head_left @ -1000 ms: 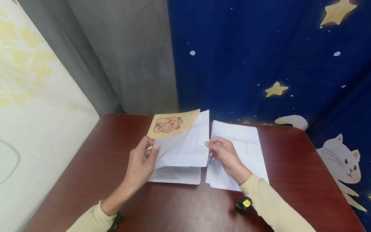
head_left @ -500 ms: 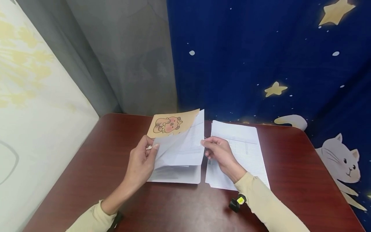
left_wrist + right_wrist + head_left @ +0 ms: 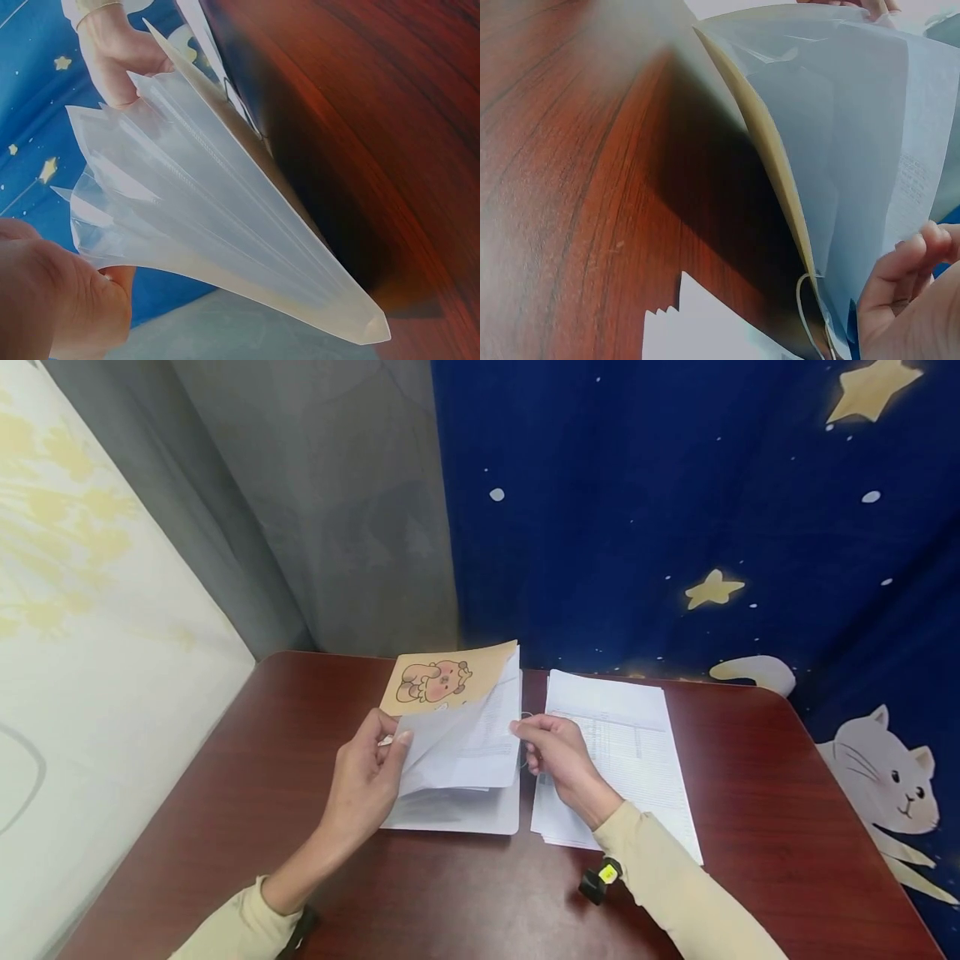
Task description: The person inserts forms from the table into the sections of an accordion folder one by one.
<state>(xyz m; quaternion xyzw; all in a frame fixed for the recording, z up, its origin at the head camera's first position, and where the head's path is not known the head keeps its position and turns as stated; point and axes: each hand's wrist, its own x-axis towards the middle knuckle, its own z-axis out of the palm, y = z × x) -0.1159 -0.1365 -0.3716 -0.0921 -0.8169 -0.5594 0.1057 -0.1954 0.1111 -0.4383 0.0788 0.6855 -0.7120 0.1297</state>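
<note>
A file folder [image 3: 491,662] with a tan cartoon-bear cover lies on the left, its translucent plastic pockets [image 3: 165,187] fanned apart. Between thumb and fingers, my left hand [image 3: 366,768] pinches the near left edge of the lifted cover and a pocket leaf. A printed sheet of paper [image 3: 491,735] sits mostly inside the folder. My right hand [image 3: 558,753] pinches the sheet's right edge, where it is nearly level with the folder's opening. In the right wrist view, an elastic cord [image 3: 804,307] loops off the folder's edge close to that hand.
A stack of printed papers [image 3: 637,760] lies right of the folder, partly under my right hand. Both rest on a dark red wooden table [image 3: 300,710]. Behind its far edge hang a grey curtain [image 3: 360,527] and a blue one with stars [image 3: 570,527]. A white wall stands at the left.
My right hand has moved left, carrying the sheet deeper into the folder; its right edge now lies close to the folder's edge. The left hand has stayed in place.
</note>
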